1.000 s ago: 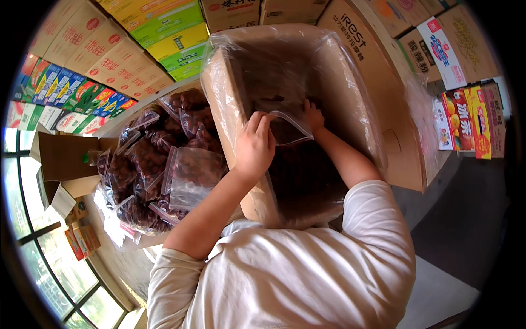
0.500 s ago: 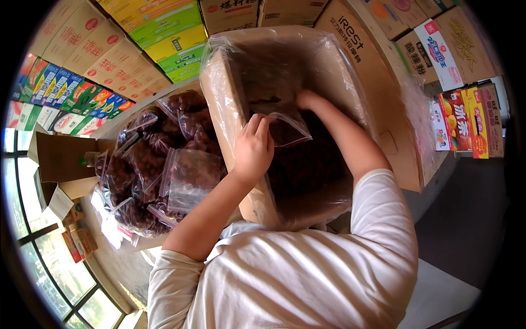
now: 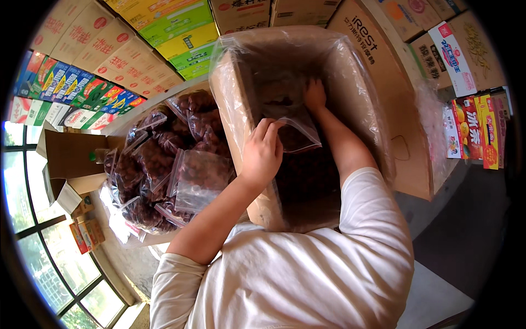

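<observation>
My left hand [image 3: 264,152] pinches the rim of a clear zip bag [image 3: 298,136] over the left wall of a large cardboard box [image 3: 226,104]. The bag hangs into the box, and a few dark pieces show through it. Dark red dried fruit, resembling jujubes, [image 3: 307,178] covers the bottom of the box, partly in shadow. Beyond the bag, my right hand [image 3: 315,96] reaches deep into the far part of the box. Its fingers look stretched and slightly apart, with nothing visible in them; their tips are dim.
Left of the box lies a heap of filled zip bags [image 3: 148,164] of the same dark red fruit. An opened small carton [image 3: 74,156] stands beyond them. Stacked cartons [image 3: 107,55] line the back. A tall cardboard panel [image 3: 411,148] and more cartons [image 3: 476,129] are on the right.
My right hand has moved away from the bag, farther into the box. My left hand still pinches the bag's rim. The whole view has shifted slightly.
</observation>
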`<state>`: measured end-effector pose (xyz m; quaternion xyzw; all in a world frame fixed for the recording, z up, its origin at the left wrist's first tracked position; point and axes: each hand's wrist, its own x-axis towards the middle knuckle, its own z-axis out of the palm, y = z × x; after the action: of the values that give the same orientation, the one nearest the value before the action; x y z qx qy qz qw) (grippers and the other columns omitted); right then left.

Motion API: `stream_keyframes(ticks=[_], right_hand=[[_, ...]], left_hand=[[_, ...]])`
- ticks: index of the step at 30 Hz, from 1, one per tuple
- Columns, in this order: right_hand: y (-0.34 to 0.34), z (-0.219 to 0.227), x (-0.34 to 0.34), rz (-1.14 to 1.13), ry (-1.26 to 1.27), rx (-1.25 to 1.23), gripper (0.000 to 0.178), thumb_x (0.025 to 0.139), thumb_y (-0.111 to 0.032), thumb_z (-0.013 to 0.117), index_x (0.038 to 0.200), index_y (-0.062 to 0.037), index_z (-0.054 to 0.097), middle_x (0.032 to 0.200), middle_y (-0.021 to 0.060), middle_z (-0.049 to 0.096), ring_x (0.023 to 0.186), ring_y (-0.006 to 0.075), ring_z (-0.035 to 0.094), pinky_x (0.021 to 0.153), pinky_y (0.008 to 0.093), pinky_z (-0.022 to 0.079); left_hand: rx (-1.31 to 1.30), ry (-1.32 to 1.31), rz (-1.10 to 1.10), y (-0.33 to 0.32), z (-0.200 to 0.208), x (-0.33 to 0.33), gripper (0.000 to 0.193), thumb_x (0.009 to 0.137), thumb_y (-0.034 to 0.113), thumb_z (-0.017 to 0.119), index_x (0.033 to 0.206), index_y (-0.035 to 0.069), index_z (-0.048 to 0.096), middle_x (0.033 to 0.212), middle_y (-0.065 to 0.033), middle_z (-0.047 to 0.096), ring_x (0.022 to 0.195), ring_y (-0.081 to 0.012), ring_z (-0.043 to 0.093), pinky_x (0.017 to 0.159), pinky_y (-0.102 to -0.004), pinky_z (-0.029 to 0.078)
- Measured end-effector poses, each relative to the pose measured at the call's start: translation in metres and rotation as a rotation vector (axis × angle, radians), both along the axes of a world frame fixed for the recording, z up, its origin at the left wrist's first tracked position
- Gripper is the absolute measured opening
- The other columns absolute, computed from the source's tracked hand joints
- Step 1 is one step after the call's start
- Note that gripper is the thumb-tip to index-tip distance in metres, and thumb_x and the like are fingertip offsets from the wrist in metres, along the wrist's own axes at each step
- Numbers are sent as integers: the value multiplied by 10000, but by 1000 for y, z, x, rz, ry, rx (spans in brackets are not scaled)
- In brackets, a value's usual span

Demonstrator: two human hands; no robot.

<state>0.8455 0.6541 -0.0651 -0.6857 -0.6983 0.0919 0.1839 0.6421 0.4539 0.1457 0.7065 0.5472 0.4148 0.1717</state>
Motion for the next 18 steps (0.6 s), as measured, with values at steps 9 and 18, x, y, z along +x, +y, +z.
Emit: stream_keyframes(ticks=[9,18], right_hand=[[-71,18,8,77,-389,-277,461,831,-366,550,1202,-103,478,1248,134,416,1134,340,441,892,575,368],[-108,41,3,94,-254,-637,670,844,-488,486,1391,-153,294,1447,148,199,1267,404,288,985,597,295]], left_hand=[[7,14,-20,0,-3,0,319,725,-70,511,1030,19,541,944,-137,524,834,-335,545,723,-404,460],[29,-79,47,-4,-3,1,360,766,-55,506,1123,-15,489,1056,-198,490,874,-388,536,753,-416,462]])
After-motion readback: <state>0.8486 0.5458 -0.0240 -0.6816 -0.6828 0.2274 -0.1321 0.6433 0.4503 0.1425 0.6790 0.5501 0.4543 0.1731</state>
